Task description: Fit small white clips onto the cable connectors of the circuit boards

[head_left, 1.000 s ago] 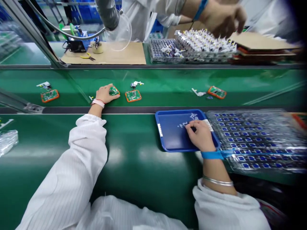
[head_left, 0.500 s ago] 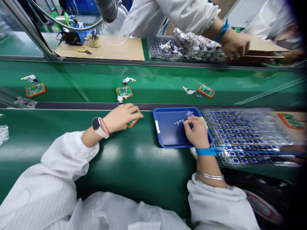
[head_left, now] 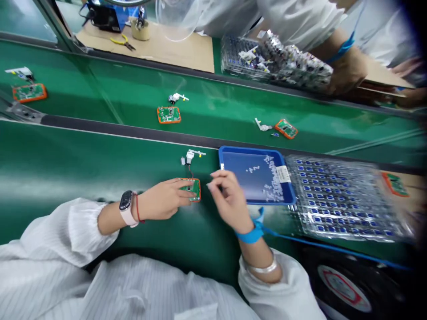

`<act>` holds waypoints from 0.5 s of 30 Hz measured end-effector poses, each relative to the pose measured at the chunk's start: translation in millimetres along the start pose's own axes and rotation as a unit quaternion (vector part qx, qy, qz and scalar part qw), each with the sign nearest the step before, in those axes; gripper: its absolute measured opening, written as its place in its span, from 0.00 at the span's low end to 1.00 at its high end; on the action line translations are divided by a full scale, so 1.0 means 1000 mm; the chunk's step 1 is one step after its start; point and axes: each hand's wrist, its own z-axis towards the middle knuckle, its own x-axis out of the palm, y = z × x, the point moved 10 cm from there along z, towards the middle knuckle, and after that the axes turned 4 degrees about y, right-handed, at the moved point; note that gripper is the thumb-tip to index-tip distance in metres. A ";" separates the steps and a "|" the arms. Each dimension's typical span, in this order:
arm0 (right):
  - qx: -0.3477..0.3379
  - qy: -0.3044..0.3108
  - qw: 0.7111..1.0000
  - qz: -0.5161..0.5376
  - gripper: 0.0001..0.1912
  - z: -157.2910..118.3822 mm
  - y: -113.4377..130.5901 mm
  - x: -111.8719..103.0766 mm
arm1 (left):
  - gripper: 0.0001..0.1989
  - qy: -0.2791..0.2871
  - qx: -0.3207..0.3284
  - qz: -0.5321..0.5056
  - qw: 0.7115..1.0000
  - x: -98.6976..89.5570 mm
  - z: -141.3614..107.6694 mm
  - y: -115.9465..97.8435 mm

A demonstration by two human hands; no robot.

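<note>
My left hand lies over a green circuit board in an orange frame, its fingers holding the board on the green bench. A thin wire runs from the board to a white plastic part with a pale arm, just beyond it. My right hand is raised to the right of the board, thumb and forefinger pinched together. What sits between those fingertips is too small to make out. Behind it, a blue tray holds many small whitish translucent pieces, mostly along its right side.
Clear plastic trays of small blue-topped parts lie to the right. On the green belt beyond are several orange-framed boards. A co-worker's hand is across the belt, beside piled parts. Pliers lie on cardboard. A blue cord trails from my right wrist.
My left hand has brought the board and its wired white part nearer me. My right hand has left the blue tray and moved left towards the board, still pinched. The view has tilted.
</note>
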 end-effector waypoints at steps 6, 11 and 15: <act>0.033 0.053 0.998 0.015 0.05 -0.007 -0.007 0.049 | 0.08 -0.119 -0.024 -0.090 0.989 -0.017 -0.008 0.007; 0.032 0.086 0.996 0.021 0.05 -0.006 -0.007 0.052 | 0.08 -0.223 -0.163 -0.155 0.948 -0.030 -0.017 0.041; 0.027 0.093 0.995 0.027 0.05 -0.009 0.000 0.054 | 0.06 -0.217 -0.160 -0.210 0.940 -0.025 -0.014 0.046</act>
